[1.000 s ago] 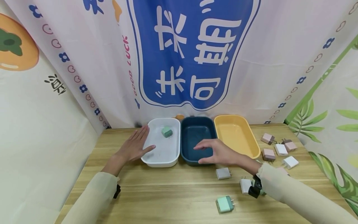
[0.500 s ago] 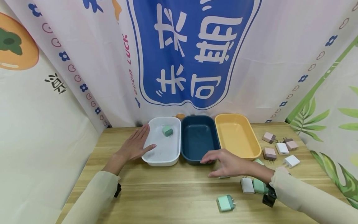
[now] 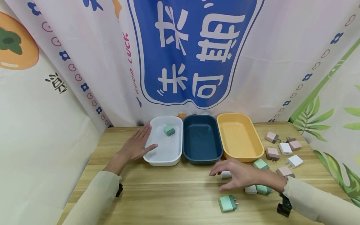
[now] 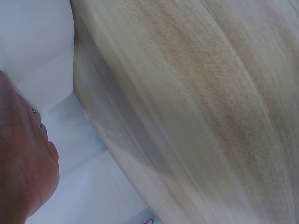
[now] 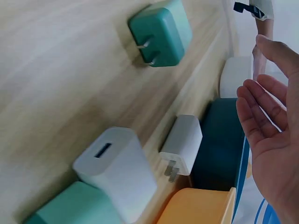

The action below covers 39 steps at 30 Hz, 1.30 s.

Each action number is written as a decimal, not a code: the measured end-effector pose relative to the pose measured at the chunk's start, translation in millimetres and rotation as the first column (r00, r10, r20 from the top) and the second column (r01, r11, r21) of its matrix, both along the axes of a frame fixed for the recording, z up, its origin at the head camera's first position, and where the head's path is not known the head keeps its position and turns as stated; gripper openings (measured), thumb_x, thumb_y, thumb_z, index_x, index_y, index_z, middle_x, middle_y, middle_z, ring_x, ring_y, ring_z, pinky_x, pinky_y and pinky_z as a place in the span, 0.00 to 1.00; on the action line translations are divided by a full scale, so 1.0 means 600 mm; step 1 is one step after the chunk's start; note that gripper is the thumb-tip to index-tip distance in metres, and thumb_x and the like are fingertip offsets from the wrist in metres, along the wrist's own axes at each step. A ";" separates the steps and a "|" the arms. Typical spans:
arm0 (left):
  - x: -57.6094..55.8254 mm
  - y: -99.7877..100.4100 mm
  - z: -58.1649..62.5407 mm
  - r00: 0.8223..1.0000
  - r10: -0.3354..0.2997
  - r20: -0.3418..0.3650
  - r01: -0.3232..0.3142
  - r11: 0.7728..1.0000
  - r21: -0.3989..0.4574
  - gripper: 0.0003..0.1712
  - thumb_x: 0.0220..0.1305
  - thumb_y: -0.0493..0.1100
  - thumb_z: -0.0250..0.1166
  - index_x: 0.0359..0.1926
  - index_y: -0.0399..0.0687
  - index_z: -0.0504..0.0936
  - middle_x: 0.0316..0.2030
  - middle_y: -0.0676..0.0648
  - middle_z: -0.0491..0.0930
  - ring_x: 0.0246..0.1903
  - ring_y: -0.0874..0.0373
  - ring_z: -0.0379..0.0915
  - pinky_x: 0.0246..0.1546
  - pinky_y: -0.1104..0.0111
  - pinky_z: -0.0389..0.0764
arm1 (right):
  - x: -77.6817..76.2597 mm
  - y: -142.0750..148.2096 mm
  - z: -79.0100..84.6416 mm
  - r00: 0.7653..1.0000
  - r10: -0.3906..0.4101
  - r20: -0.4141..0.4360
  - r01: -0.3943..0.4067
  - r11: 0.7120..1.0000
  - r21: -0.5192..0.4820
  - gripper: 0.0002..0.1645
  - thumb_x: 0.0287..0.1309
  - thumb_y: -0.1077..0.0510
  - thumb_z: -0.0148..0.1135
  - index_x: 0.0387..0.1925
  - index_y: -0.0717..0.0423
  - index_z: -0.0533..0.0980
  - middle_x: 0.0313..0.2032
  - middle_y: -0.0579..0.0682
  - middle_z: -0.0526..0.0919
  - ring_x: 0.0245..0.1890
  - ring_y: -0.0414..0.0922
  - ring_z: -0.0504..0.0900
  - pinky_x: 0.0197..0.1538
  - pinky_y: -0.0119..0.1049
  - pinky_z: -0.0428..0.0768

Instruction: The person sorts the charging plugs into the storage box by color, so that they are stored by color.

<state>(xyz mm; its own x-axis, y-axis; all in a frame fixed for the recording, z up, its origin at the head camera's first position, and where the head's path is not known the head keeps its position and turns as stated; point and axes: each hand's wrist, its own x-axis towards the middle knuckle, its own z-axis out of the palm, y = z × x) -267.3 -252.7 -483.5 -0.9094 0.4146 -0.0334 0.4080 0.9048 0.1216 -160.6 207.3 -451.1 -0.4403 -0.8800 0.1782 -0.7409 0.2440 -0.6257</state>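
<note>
My left hand [image 3: 135, 146] rests with straight fingers along the left side of the white bin [image 3: 161, 151]; in the left wrist view only part of the hand [image 4: 25, 158] shows. A two-tone green plug charger [image 3: 169, 130] lies inside that bin. My right hand [image 3: 239, 173] hovers in front of the navy bin [image 3: 202, 142], fingers relaxed and apart, holding nothing. Below its fingers is a white plug charger [image 3: 225, 174], partly covered in the head view but fully visible as a white charger [image 5: 181, 144] in the right wrist view. Nearer the front lies another green charger [image 3: 227, 203].
A yellow bin [image 3: 240, 137] stands right of the navy one, all three side by side against the printed curtain [image 3: 253, 78]. More chargers lie to the right: pink ones [image 3: 272, 153], white ones [image 3: 294, 161] and green ones [image 3: 261, 164]. Some sit beneath the right forearm.
My right hand has moved from over the navy bin toward the front and right, down to the white charger. The left hand stays on the white bin.
</note>
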 end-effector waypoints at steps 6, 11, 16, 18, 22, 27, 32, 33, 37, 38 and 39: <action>-0.001 0.001 0.001 1.000 0.002 0.007 -0.002 1.000 -0.021 0.59 0.76 0.76 0.44 0.85 0.37 0.37 0.86 0.38 0.35 0.85 0.45 0.28 0.84 0.47 0.42 | 0.011 0.010 -0.009 0.999 0.049 -0.008 -0.049 0.999 -0.002 0.25 0.58 0.53 0.81 0.56 0.56 0.84 0.52 0.49 0.89 0.52 0.38 0.85 0.52 0.36 0.88; 0.000 0.001 0.002 1.000 -0.001 0.002 0.001 1.000 -0.017 0.60 0.76 0.76 0.45 0.85 0.36 0.38 0.85 0.37 0.36 0.85 0.42 0.30 0.83 0.45 0.42 | 0.019 0.023 -0.015 0.999 0.043 0.018 -0.044 0.998 0.055 0.26 0.61 0.46 0.78 0.55 0.55 0.85 0.52 0.46 0.88 0.51 0.35 0.84 0.53 0.33 0.85; 0.000 0.000 0.001 1.000 0.003 0.003 -0.002 1.000 -0.020 0.60 0.76 0.76 0.44 0.85 0.36 0.37 0.85 0.37 0.36 0.84 0.41 0.31 0.83 0.46 0.41 | 0.026 0.034 -0.026 0.999 0.033 0.022 -0.035 0.997 0.066 0.28 0.60 0.43 0.79 0.55 0.55 0.85 0.51 0.45 0.89 0.51 0.34 0.84 0.53 0.32 0.85; 0.000 0.000 0.001 1.000 0.006 0.007 -0.006 1.000 -0.023 0.60 0.76 0.76 0.44 0.85 0.36 0.37 0.85 0.37 0.35 0.85 0.42 0.30 0.84 0.46 0.40 | 0.027 0.038 -0.031 0.999 0.034 0.030 -0.036 0.998 0.061 0.29 0.59 0.43 0.80 0.55 0.55 0.85 0.52 0.45 0.89 0.51 0.34 0.84 0.52 0.32 0.85; 0.001 0.001 0.002 1.000 0.006 0.014 -0.005 1.000 -0.012 0.60 0.76 0.76 0.45 0.85 0.36 0.37 0.85 0.37 0.35 0.85 0.44 0.28 0.83 0.46 0.40 | 0.029 0.046 -0.041 0.998 0.036 0.043 -0.038 0.997 0.065 0.29 0.59 0.42 0.79 0.56 0.54 0.85 0.53 0.45 0.89 0.53 0.35 0.85 0.54 0.34 0.86; 0.000 0.000 0.003 1.000 0.006 0.015 -0.006 1.000 -0.002 0.61 0.76 0.76 0.46 0.85 0.38 0.36 0.85 0.38 0.35 0.85 0.45 0.27 0.84 0.47 0.40 | 0.033 0.052 -0.053 0.998 0.046 0.041 -0.048 0.997 0.062 0.29 0.59 0.42 0.80 0.56 0.51 0.85 0.53 0.43 0.89 0.54 0.36 0.85 0.56 0.35 0.85; -0.002 -0.002 0.001 1.000 0.008 0.017 -0.008 1.000 -0.002 0.61 0.75 0.77 0.46 0.85 0.39 0.35 0.86 0.38 0.34 0.85 0.46 0.27 0.84 0.48 0.40 | 0.036 0.054 -0.062 0.998 0.065 0.018 -0.065 0.997 0.038 0.28 0.59 0.43 0.80 0.56 0.50 0.84 0.52 0.42 0.89 0.53 0.36 0.85 0.55 0.34 0.85; -0.002 -0.002 0.001 1.000 0.008 0.019 -0.008 1.000 0.000 0.61 0.75 0.77 0.46 0.85 0.39 0.35 0.86 0.38 0.34 0.85 0.46 0.27 0.84 0.48 0.40 | 0.037 0.054 -0.063 0.998 0.068 0.010 -0.068 0.997 0.032 0.28 0.58 0.43 0.80 0.56 0.50 0.84 0.52 0.42 0.88 0.53 0.35 0.85 0.55 0.33 0.85; -0.003 -0.002 -0.001 1.000 0.010 0.021 -0.010 1.000 0.000 0.61 0.75 0.77 0.46 0.85 0.39 0.35 0.86 0.38 0.34 0.85 0.46 0.26 0.84 0.48 0.39 | 0.039 0.054 -0.066 0.997 0.083 -0.004 -0.083 0.997 0.006 0.28 0.58 0.44 0.81 0.56 0.50 0.84 0.51 0.42 0.88 0.51 0.35 0.85 0.54 0.30 0.85; -0.003 -0.001 -0.001 1.000 0.010 0.020 -0.010 1.000 0.001 0.61 0.75 0.77 0.46 0.85 0.39 0.35 0.86 0.38 0.34 0.85 0.46 0.27 0.84 0.48 0.39 | 0.040 0.054 -0.066 0.996 0.084 -0.005 -0.084 0.996 0.003 0.28 0.58 0.45 0.81 0.56 0.51 0.84 0.51 0.42 0.88 0.51 0.35 0.85 0.54 0.30 0.85; -0.003 -0.001 -0.002 1.000 0.009 0.019 -0.009 1.000 0.001 0.61 0.75 0.77 0.46 0.85 0.39 0.35 0.86 0.38 0.34 0.85 0.46 0.27 0.84 0.48 0.39 | 0.041 0.055 -0.067 0.996 0.084 -0.007 -0.084 0.997 0.003 0.28 0.57 0.45 0.81 0.56 0.51 0.84 0.50 0.42 0.88 0.51 0.35 0.85 0.54 0.30 0.85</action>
<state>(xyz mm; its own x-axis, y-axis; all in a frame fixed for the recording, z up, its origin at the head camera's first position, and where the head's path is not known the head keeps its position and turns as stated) -268.8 -253.4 -484.5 -0.9124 0.4063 -0.0502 0.3973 0.9083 0.1307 -136.3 240.1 -491.3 -0.3640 -0.9141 0.1789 -0.7633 0.1826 -0.6197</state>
